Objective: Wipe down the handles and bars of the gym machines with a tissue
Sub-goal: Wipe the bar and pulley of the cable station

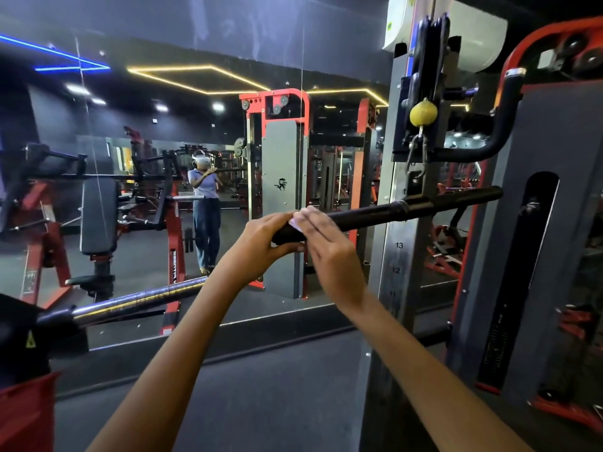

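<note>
both hands work the near end of the black cable-machine bar: our left hand grips it steady while our right hand lays flat fingers over the tissue, which we should drag firmly along the grip.

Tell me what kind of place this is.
A gym, almost certainly. A black cable bar hangs from a weight machine with numbered plates, a padded bench machine stands at left, and a wall mirror reflects more red-framed equipment.
</note>
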Tool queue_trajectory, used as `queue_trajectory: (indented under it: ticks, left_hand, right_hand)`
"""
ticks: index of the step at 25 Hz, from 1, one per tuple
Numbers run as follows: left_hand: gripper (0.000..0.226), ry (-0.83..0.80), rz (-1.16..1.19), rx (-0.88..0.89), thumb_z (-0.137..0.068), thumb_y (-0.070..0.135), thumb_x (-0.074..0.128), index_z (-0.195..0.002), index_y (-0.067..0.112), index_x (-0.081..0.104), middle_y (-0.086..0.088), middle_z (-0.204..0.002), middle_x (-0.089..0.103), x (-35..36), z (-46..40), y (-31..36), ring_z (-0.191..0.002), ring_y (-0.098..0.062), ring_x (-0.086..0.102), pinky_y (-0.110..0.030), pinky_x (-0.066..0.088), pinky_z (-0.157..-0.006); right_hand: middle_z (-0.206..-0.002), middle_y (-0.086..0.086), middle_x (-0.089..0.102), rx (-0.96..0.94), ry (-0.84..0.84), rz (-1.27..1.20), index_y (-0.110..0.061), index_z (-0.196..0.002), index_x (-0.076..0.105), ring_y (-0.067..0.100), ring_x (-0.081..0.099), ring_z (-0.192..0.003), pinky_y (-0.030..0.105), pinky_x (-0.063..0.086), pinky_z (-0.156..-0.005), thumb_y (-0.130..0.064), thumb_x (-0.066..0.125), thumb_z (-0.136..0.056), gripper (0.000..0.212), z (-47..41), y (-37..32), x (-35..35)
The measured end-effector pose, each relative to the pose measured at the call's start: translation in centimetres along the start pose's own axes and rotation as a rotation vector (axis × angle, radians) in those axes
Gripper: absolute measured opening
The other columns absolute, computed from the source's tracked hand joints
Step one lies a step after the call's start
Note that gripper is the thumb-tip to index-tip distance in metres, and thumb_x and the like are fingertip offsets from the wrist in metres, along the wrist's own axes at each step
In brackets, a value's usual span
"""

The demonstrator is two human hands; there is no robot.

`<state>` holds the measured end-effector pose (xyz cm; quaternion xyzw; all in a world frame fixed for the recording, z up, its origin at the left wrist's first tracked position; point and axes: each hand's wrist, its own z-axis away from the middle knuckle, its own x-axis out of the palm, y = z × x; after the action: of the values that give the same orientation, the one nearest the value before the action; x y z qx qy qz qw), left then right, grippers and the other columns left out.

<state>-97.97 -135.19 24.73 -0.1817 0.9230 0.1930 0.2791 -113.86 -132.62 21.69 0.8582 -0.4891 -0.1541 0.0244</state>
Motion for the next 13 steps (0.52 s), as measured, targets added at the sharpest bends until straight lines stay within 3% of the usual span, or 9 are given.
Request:
queue_trajectory:
  ticks: [2, 5, 6, 10, 11, 13]
  left_hand:
    - [0.058, -0.016, -0.008, 0.020, -0.082, 0.023, 0.075, -0.135, 0.017, 0.053, -0.001, -0.120, 0.062, -0.3, 0.3, -0.2, -0.105, -0.009, 0.054, -0.004, 0.034, -0.090]
    - [0.056, -0.043, 0.008, 0.053, -0.082, 0.024, 0.075, -0.134, 0.022, 0.055, -0.001, -0.116, 0.064, -0.3, 0.1, -0.3, -0.102, -0.013, 0.058, -0.020, 0.044, -0.091]
    - [0.055, -0.037, 0.012, 0.066, -0.081, 0.025, 0.076, -0.133, 0.021, 0.056, -0.002, -0.115, 0.066, -0.2, 0.0, -0.3, -0.100, -0.015, 0.060, -0.024, 0.047, -0.090]
    - [0.051, 0.025, 0.002, 0.140, -0.081, 0.028, 0.076, -0.129, 0.022, 0.060, 0.000, -0.107, 0.070, 0.1, -0.1, -0.6, -0.092, -0.014, 0.064, -0.028, 0.052, -0.084]
    - [0.049, 0.032, 0.002, 0.145, -0.082, 0.031, 0.074, -0.128, 0.023, 0.060, 0.000, -0.106, 0.070, 0.0, -0.1, -0.6, -0.091, -0.013, 0.064, -0.027, 0.052, -0.083]
    - [0.048, 0.015, 0.021, 0.126, -0.083, 0.038, 0.071, -0.128, 0.025, 0.060, 0.002, -0.103, 0.069, -0.2, -0.4, -0.7, -0.088, -0.008, 0.063, -0.020, 0.051, -0.081]
  right_hand:
    - [-0.128, 0.012, 0.055, -0.001, 0.020, 0.040, -0.003, -0.124, 0.055, 0.022, 0.053, -0.121, 0.038, 0.048, -0.097, 0.002, 0.050, -0.090, 0.034, 0.7, 3.3, -1.3]
    - [-0.129, 0.013, 0.054, 0.376, 0.165, 0.070, -0.002, -0.126, 0.048, 0.024, 0.053, -0.121, 0.044, 0.050, -0.093, -0.004, 0.043, -0.090, 0.036, 1.6, 7.0, -3.4]
    - [-0.127, 0.015, 0.056, 0.417, 0.192, 0.062, -0.001, -0.125, 0.049, 0.025, 0.054, -0.120, 0.043, 0.049, -0.095, -0.004, 0.043, -0.090, 0.036, 1.4, 6.0, -2.9]
    - [-0.116, 0.017, 0.060, 0.089, 0.079, 0.029, 0.001, -0.121, 0.058, 0.019, 0.051, -0.113, 0.031, 0.038, -0.106, -0.005, 0.047, -0.090, 0.033, 0.8, 1.0, -0.6]
    - [-0.114, 0.016, 0.059, 0.085, 0.068, 0.019, 0.001, -0.120, 0.058, 0.018, 0.051, -0.111, 0.031, 0.041, -0.103, -0.004, 0.048, -0.090, 0.032, 0.9, 2.1, -1.2]
    - [-0.110, 0.015, 0.059, 0.256, 0.131, 0.075, 0.001, -0.118, 0.060, 0.018, 0.053, -0.105, 0.031, 0.049, -0.095, 0.001, 0.052, -0.087, 0.032, 1.6, 5.2, -3.0]
